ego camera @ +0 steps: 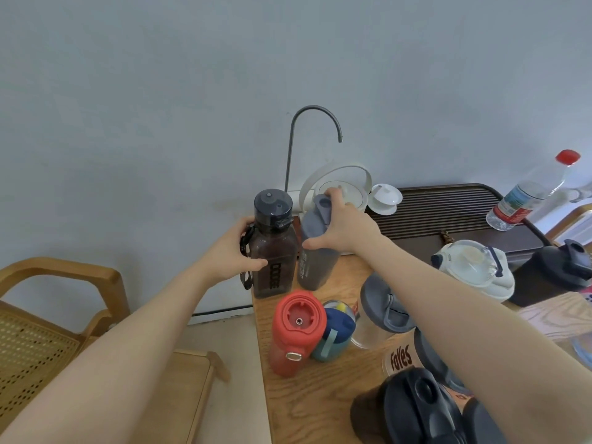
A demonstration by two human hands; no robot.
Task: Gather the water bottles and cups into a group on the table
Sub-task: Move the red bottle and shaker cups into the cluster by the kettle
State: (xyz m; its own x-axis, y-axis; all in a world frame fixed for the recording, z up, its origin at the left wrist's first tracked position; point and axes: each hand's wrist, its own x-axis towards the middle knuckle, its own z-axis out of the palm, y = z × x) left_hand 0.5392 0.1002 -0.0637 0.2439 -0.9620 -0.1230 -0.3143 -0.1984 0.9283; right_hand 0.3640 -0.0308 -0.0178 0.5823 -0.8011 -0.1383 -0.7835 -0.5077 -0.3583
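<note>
Two hands are out over the tabletop (320, 392) — the left hand (229, 251) and the right hand (347, 230). I count about ten drinking vessels standing there, though the near ones overlap — among them one red bottle (294, 331) and one clear red-capped bottle (528, 197). There is one white kettle (339, 187), one curved spout (307, 123) and one wooden chair (57, 309).
</note>
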